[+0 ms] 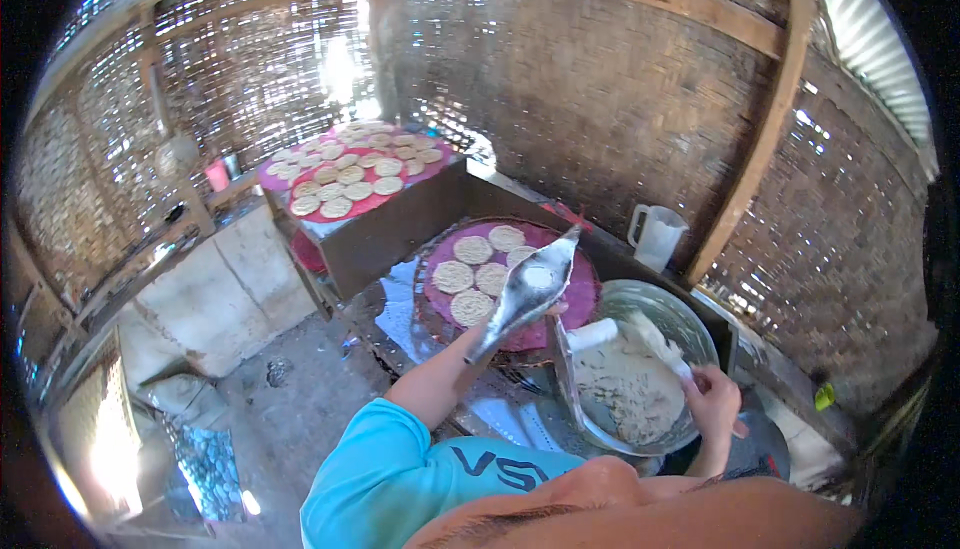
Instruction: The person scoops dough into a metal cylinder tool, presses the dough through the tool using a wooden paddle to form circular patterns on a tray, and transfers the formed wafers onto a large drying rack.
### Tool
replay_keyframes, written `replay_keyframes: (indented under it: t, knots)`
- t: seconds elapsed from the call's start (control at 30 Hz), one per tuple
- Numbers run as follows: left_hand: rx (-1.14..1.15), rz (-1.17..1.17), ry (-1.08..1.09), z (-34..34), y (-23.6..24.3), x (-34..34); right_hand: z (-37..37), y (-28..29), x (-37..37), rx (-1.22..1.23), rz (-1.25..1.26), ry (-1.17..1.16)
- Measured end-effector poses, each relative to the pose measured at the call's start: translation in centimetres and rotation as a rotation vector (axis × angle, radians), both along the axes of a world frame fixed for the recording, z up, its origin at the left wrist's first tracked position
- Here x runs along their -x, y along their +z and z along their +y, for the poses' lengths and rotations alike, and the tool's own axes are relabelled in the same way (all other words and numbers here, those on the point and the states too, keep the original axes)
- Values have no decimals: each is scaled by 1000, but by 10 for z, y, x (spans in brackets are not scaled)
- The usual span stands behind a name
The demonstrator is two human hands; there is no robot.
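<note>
My left hand [556,308] is mostly hidden behind a metal hand press with long, flared handles, and only a bit of finger shows. One handle [530,287] rises over the pink mat; a white cylinder [592,336] on the press points over a large basin [703,321]. Pale, thick dough [628,389] lies in that basin. Over its right side, my right hand [713,401] is closed round the handle of a white spatula [662,346] smeared with dough. Left of the basin, several swirled dough discs [453,276] lie on a round pink mat [445,246].
At the back left, more discs [358,190] cover pink and red mats on a raised dark box [395,229]. A translucent jug [660,236] stands behind the basin. A pink cup [217,175] sits on the left ledge. Woven walls [580,79] surround the workplace.
</note>
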State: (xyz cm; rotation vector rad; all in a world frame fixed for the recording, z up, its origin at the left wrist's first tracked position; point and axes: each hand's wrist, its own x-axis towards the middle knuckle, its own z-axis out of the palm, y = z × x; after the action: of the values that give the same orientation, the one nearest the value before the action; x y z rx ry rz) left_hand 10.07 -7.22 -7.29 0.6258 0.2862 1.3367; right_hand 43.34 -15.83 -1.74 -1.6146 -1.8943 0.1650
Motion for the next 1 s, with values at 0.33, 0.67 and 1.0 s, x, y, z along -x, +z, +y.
replay_keyframes:
  t: [0.33, 0.67, 1.0]
  knots:
    - [-191, 241, 45, -23, -3, -26, 5, -85, 97, 918, 1555, 841]
    - [-854, 1039, 278, -51, 11, 55, 0, 24, 140, 528, 1180, 831]
    - [-1140, 1666, 652, -35, 27, 86, -18, 56, 206, -318, -142, 615]
